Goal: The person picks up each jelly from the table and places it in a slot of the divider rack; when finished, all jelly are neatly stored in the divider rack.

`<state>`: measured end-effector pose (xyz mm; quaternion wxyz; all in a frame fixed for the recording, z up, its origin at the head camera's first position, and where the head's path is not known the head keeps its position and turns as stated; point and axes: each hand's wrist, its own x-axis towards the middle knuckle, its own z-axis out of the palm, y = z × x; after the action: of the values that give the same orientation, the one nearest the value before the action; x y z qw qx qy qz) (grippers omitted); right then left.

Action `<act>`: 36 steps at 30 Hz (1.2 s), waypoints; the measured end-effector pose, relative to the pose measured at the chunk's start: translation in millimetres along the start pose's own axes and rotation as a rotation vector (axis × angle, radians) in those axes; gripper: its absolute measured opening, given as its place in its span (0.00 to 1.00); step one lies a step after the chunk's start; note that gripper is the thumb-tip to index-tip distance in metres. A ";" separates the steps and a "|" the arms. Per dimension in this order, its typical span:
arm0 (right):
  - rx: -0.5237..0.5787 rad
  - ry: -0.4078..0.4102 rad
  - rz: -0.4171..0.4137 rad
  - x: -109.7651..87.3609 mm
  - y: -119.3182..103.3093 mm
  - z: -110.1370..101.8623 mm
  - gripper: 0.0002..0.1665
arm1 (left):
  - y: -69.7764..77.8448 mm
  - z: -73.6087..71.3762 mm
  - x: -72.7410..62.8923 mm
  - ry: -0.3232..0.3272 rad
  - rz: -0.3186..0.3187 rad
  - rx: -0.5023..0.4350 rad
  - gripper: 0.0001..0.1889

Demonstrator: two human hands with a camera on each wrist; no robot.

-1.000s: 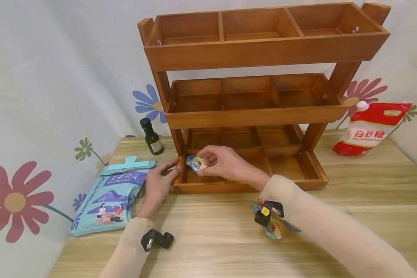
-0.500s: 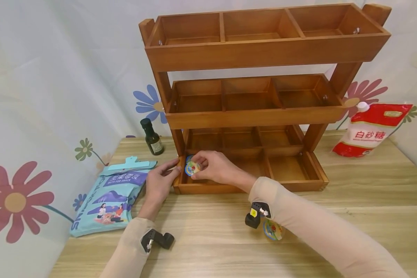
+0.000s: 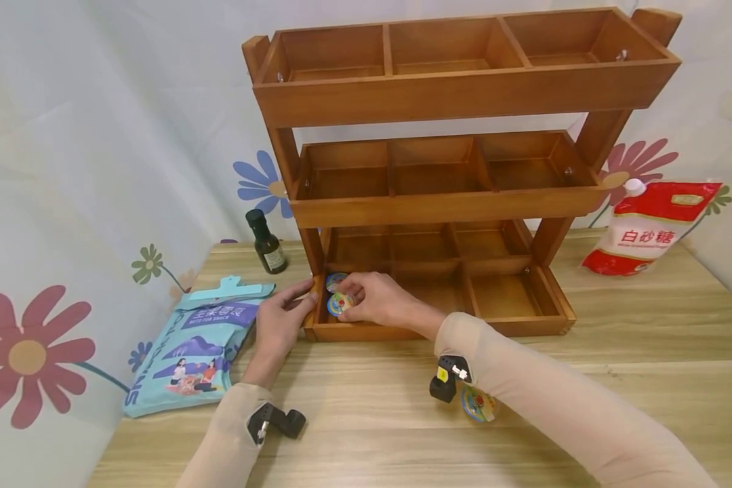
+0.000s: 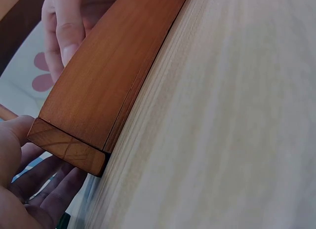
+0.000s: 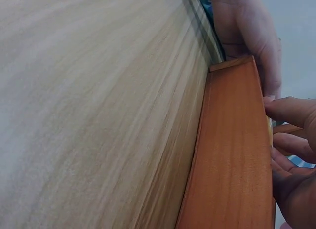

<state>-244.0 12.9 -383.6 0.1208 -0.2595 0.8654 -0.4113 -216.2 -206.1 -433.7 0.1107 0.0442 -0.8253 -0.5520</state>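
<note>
Wooden tray (image 3: pixel 440 330), near front-left corner: probably settling printed-lid cup (image 3: pixel 337 306), pinched in right hand (image 3: pixel 383 298), while clasping left edge with left hand (image 3: pixel 280 322); next, release gently.

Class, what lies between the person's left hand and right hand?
In the head view, the bottom tray's left wall, plus a far round pack and a near round pack, the latter held by the right hand.

Head: above, behind left hand (image 3: pixel 278 318) and right hand (image 3: pixel 383 298), facing forward-down
Left wrist: close, behind hand, tilted
Right wrist: also close, seemingly tilted oppositely
Wrists share: front board (image 4: pixel 106 66)
</note>
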 end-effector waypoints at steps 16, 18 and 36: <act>-0.043 -0.029 -0.046 9.4 7.3 8.1 0.26 | -1.1 0.8 0.7 0.003 0.001 0.009 0.18; -0.050 -0.032 -0.050 10.4 6.9 8.2 0.25 | -0.9 0.8 1.0 0.005 0.000 0.009 0.18; -0.082 -0.026 -0.079 14.2 10.3 10.8 0.22 | 0.5 0.5 -0.1 -0.003 -0.010 0.007 0.18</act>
<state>-254.9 3.6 -398.3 0.1049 -0.3037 0.8689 -0.3765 -216.2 -205.5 -433.5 0.1065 0.0482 -0.8271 -0.5497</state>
